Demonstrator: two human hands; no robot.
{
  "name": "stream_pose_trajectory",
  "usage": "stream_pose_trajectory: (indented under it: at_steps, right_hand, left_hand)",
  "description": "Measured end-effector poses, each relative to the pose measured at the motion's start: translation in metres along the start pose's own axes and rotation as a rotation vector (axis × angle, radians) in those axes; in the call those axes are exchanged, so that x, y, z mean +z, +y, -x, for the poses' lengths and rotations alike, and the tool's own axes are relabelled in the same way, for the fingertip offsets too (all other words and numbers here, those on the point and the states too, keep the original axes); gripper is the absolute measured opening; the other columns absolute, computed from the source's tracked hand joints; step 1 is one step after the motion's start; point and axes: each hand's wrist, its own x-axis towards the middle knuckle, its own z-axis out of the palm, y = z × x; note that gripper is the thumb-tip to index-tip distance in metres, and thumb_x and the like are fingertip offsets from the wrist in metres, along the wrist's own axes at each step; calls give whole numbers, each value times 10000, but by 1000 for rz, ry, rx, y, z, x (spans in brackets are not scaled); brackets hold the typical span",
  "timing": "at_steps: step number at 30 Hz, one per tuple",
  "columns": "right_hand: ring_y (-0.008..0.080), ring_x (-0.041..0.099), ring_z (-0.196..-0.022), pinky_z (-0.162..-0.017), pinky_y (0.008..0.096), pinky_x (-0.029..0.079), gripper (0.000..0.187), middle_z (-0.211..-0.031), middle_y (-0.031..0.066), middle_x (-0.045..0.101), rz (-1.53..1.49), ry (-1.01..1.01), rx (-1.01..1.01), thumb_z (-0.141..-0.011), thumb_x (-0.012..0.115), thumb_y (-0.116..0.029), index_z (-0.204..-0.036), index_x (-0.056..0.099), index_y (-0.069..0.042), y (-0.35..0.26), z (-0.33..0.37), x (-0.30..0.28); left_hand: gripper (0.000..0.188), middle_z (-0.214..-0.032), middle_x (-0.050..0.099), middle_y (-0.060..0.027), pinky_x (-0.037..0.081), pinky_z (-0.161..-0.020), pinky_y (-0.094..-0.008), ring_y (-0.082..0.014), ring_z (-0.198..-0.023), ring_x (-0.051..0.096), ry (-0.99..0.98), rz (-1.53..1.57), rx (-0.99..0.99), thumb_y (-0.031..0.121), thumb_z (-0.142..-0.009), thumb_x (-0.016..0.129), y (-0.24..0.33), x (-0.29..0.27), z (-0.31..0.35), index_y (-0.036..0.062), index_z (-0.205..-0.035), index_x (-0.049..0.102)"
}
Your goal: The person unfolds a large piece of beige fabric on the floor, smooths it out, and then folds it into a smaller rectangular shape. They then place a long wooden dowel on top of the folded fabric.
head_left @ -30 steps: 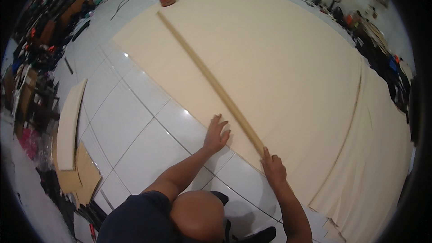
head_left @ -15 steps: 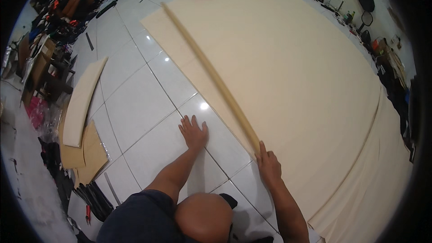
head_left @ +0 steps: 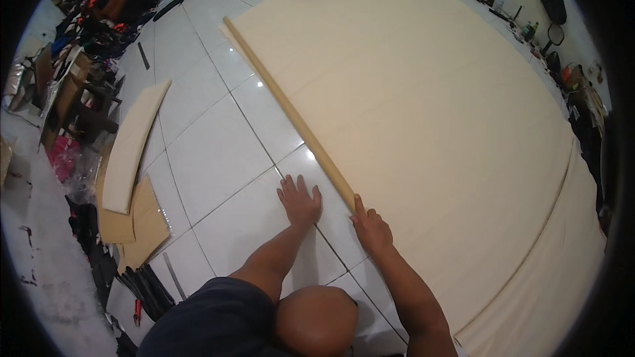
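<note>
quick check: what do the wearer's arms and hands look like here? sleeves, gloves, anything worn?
Both forearms are bare, no long sleeves. The left hand and right hand have no gloves; no watch, ring or band is visible. Only dark navy clothing shows at the lower edge.

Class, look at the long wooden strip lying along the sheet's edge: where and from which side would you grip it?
Grip the strip at its near end, where the right hand already touches it, coming from above. It lies flat on the floor against the cream sheet, so probably only the top and the floor-side edge are free.
</note>
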Motion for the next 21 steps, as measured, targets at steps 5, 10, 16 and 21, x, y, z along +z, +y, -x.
stream_pose_trajectory:
  at_steps: [5,10,16,21]
  right_hand:
    - [341,628,-750,-620,458,548,591,-835,159,583,-41,-60,2,-931,546,-384,-1452,341,-196,-11,14,6]
    - [323,620,-759,-626,466,544,567,-848,134,579,-86,-20,26,-927,550,-394,-1433,378,-204,-4,39,-6]
    - [284,607,-790,-610,448,544,534,-866,97,574,53,159,155,-920,562,-392,-1406,427,-217,72,85,-32]
    - [271,596,-868,-656,412,563,608,-937,81,581,188,105,413,-888,613,-391,-1418,409,-173,146,138,-38]
  left_hand:
    - [617,-1454,317,-276,101,-1151,-538,-415,-1400,209,1,16,3,395,-888,507,1,-1,-1,10,-1364,432]
    - [613,-1461,311,-271,104,-1150,-540,-414,-1401,210,9,2,1,399,-885,512,-6,4,-1,11,-1354,444]
    - [615,-1440,334,-272,134,-1138,-548,-414,-1381,239,-39,89,-54,365,-871,573,6,-3,-5,4,-1346,425]
    - [620,-1435,343,-252,154,-1133,-548,-404,-1372,250,137,448,141,307,-807,660,55,20,-57,17,-1321,471]
